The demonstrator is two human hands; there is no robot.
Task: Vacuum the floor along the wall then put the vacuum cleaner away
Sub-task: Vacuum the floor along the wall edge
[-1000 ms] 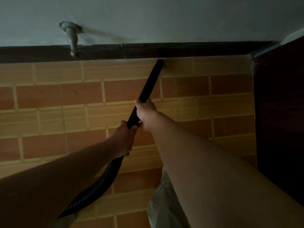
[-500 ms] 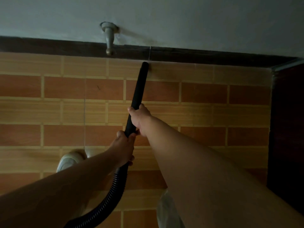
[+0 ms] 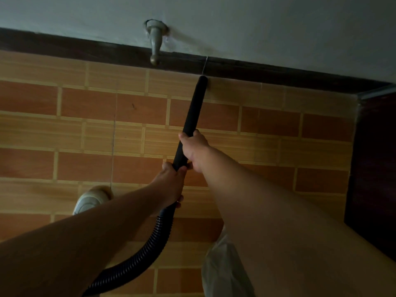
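A smooth black rigid vacuum tube [image 3: 191, 112] slants up and slightly to the right across the floor of orange and tan brick-pattern tiles [image 3: 139, 108]. Its far tip lies right at the foot of the dark brown skirting board [image 3: 85, 50], which runs under the pale painted wall [image 3: 257, 22]. Whether the tip touches the skirting cannot be told.

Both hands are on the near half of this tube. The right hand [image 3: 194, 151] is the farther one, its fingers wrapped round the tube from the right side, the arm reaching in from the lower right. The left hand [image 3: 171, 183] grasps the tube just behind it, so close that the two hands nearly meet (a sliver of black shows between them). From beneath the left hand, the black ribbed flexible hose [image 3: 150, 243] curves down and leftward, passing behind the left forearm and out at the bottom edge.

A small grey door stopper [image 3: 155, 42] juts from the wall above the skirting, to the left of the tube's tip and well apart from it. A white shoe toe [image 3: 92, 200] shows on the tiles just above the left forearm. A dark brown wooden panel [image 3: 375, 168] fills the right side. A pale, crinkled translucent sheet [image 3: 222, 264] appears low down between the two arms; what it is cannot be made out.
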